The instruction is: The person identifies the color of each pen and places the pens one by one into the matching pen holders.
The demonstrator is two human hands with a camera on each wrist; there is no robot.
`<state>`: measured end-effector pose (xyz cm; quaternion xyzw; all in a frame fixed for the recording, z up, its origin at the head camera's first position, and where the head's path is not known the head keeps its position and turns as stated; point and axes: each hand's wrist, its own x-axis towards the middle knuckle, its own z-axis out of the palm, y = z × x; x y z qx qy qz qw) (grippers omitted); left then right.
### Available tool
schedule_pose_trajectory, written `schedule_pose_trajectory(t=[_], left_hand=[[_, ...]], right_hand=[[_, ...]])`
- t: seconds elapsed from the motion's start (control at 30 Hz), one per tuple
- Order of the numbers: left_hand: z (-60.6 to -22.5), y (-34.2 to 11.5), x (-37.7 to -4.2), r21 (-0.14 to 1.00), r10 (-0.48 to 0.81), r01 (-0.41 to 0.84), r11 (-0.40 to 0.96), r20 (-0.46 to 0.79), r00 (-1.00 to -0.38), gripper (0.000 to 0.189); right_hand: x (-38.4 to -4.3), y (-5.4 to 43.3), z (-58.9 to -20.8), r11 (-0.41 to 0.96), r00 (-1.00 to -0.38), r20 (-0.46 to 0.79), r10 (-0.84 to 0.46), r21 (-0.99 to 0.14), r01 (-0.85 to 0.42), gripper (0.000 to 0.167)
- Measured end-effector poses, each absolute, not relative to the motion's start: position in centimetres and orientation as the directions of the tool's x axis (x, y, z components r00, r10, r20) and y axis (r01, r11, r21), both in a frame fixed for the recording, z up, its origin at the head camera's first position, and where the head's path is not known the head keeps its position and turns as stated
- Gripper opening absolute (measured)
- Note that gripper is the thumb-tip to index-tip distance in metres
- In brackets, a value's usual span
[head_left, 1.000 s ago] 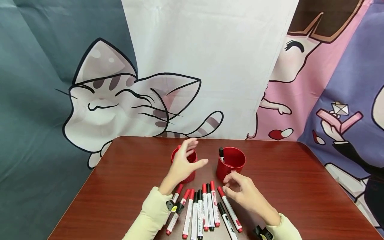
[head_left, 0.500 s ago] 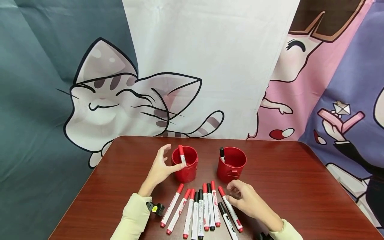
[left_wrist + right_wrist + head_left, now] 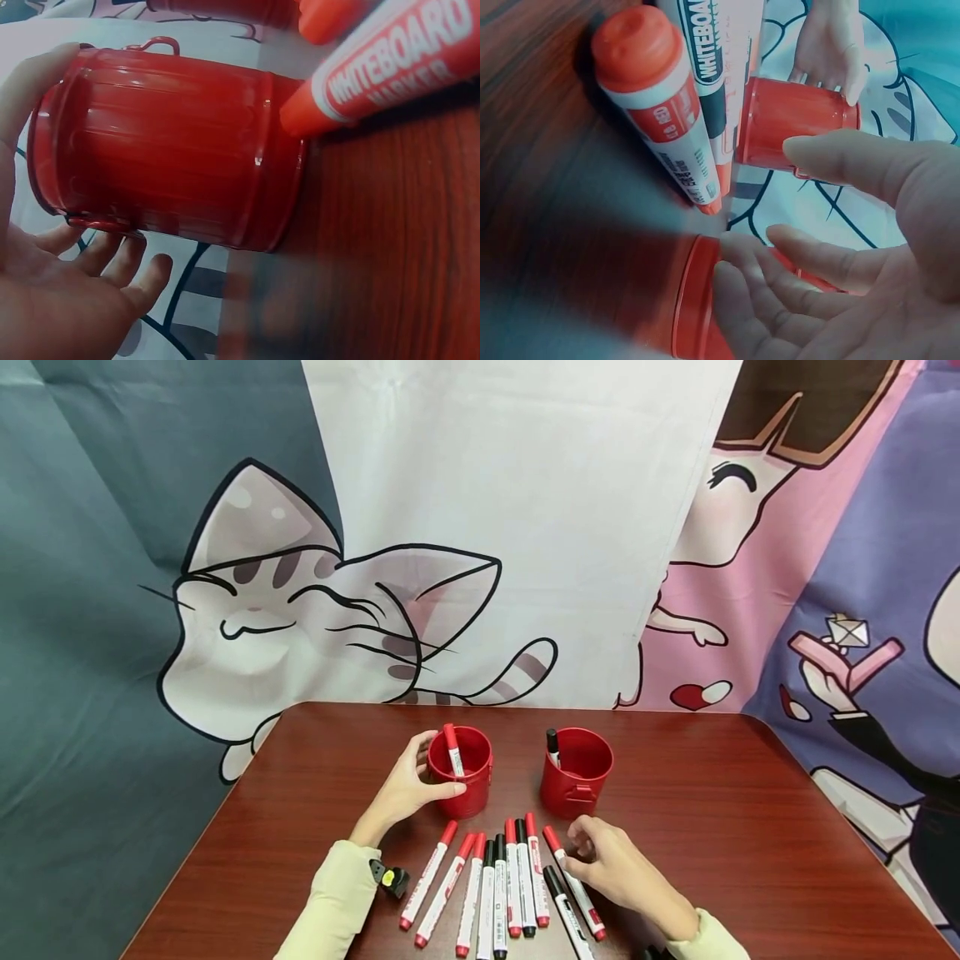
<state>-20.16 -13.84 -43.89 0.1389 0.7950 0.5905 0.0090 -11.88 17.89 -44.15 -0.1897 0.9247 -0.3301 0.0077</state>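
My left hand (image 3: pixel 403 793) holds the left red bucket (image 3: pixel 467 800) near its rim, thumb across the front and fingers along the left side. In the left wrist view the thumb reaches over the bucket's rim and the fingers spread beside a small handle. A red-capped marker (image 3: pixel 452 747) leans inside that bucket. My right hand (image 3: pixel 617 867) hovers, fingers loosely bent and holding nothing, by a red-capped whiteboard marker (image 3: pixel 576 887). Just beyond it stands the right red bucket (image 3: pixel 573 787), with a black-capped marker (image 3: pixel 552 745) in it.
Several white-bodied markers (image 3: pixel 472 897) with red or black caps lie in a loose row at the near side of the wooden table (image 3: pixel 285 827). A cartoon-printed cloth (image 3: pixel 525 527) hangs behind the table's far edge.
My left hand has moved back from above the left bucket to its left side, then closed in on its rim. My right hand has drawn slightly nearer to me, away from the right bucket.
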Motion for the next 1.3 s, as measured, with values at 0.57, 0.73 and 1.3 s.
schedule_pose_trajectory(t=[0.57,0.73,1.3], left_hand=[[-44.9,-13.1,-20.8,0.952,0.227,0.188,0.243,0.133,-0.965,0.087],[-42.9,-12.8,-19.6,0.947,0.240,0.202,0.248,0.142,-0.960,0.082],[-45.6,-13.2,-21.1,0.927,0.206,0.246,0.282,0.192,-0.960,0.081]], right_hand=[[-12.0,16.7,-45.0,0.755,-0.922,-0.025,-0.386,-0.583,-0.300,0.024],[-12.0,16.6,-45.0,0.755,-0.923,-0.015,-0.383,-0.581,-0.304,0.022],[-11.8,15.8,-45.0,0.862,-0.962,-0.016,-0.274,-0.448,-0.238,0.023]])
